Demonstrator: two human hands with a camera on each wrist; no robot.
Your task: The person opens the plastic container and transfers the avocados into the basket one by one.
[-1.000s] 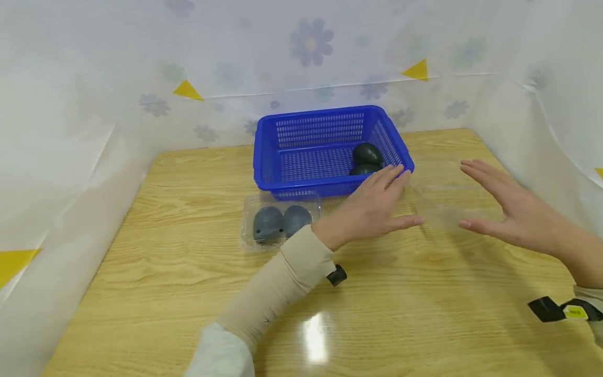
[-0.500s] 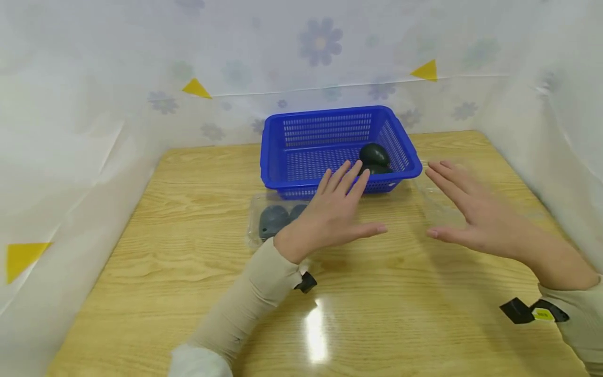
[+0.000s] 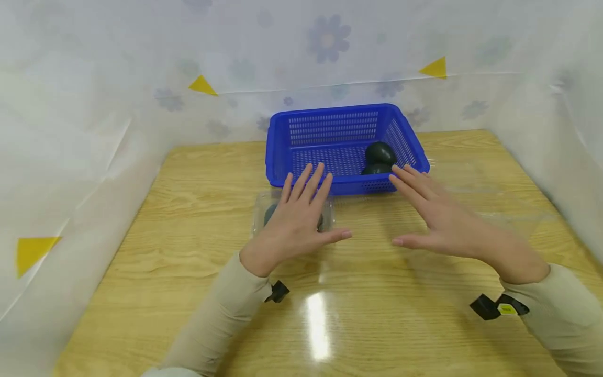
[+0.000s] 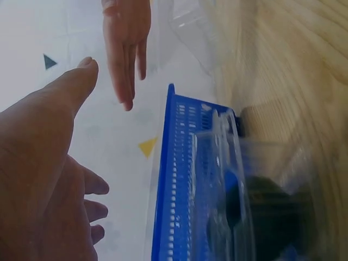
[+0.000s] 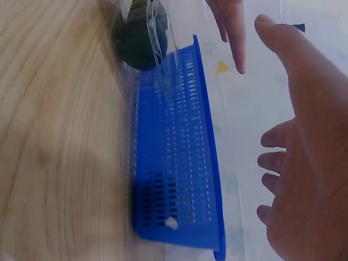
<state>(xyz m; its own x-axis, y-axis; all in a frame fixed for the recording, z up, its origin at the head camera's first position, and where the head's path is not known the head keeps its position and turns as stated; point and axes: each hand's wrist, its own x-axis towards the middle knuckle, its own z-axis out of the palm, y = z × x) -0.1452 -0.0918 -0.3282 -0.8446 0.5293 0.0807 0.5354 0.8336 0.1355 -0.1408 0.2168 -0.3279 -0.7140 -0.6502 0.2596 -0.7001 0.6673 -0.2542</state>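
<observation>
My left hand [image 3: 294, 225] is held over a clear plastic clamshell [image 3: 258, 212], fingers straight and spread, and hides most of it from the head camera. Inside the clamshell are dark avocados, one of them [image 4: 272, 217] seen through its wall in the left wrist view. To the right, my right hand [image 3: 438, 220] hovers with fingers extended, its fingertips overlapping the basket's front right corner. Neither hand holds anything. Two dark green avocados [image 3: 380, 153] lie in the right end of the blue basket [image 3: 330, 111], the nearer one partly hidden by the front rim.
More clear plastic packaging [image 3: 471, 175] lies on the wooden table [image 3: 367, 324] right of the basket, faint and partly behind the right hand. White flower-printed sheeting [image 3: 235, 42] with yellow triangles [image 3: 203, 85] stands around the back and sides.
Both hands have moved left, from near the clear packaging on the right toward the clamshell; the left hand now covers it. The view has shifted slightly. The avocados stay in place.
</observation>
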